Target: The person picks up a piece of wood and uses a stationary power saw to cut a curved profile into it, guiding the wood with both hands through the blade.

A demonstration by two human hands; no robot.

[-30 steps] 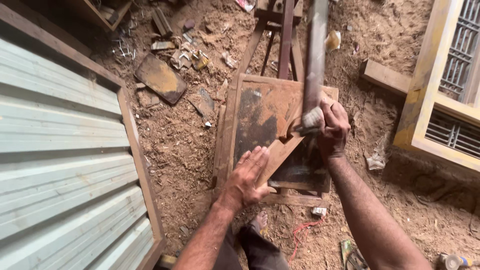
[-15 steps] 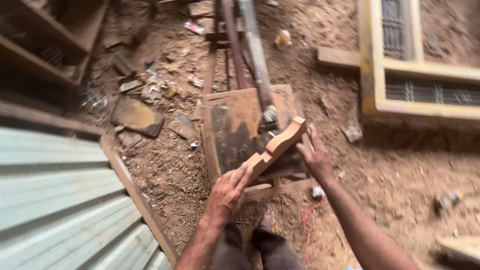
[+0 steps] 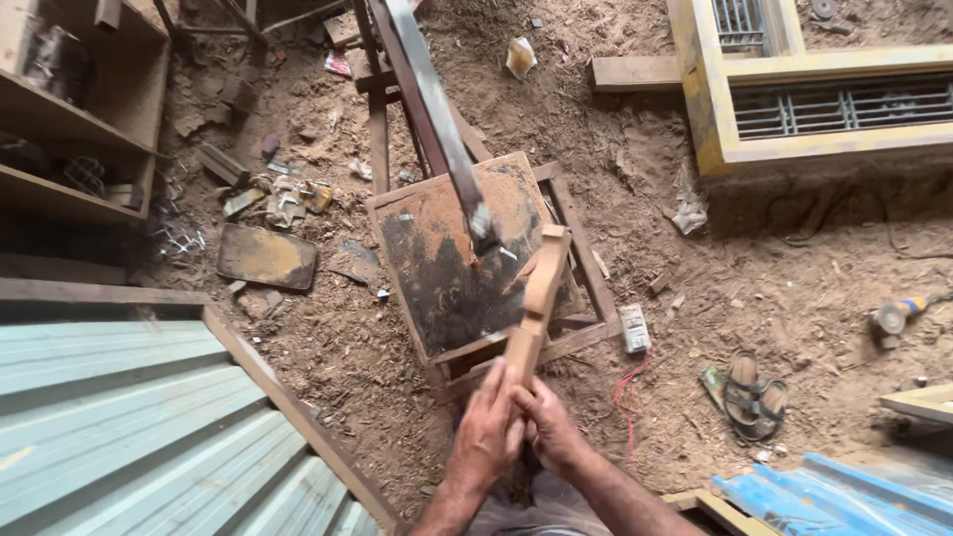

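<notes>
I hold a shaped wooden piece on edge, its near end clasped between both hands. My left hand wraps the left side and my right hand the right, fingers touching. The piece reaches out over a rusty metal table set in a wooden frame. Above the table, a long metal arm ends in a small head just left of the piece's far end.
Sawdust covers the floor. A corrugated metal sheet lies at the left, wooden shelves at the upper left, a yellow window frame at the upper right. Sandals, a small box and scrap bits lie around.
The wooden piece has gone from lying flat across the table to standing on edge. Both hands have slid back to its near end and closed together. The view has shifted.
</notes>
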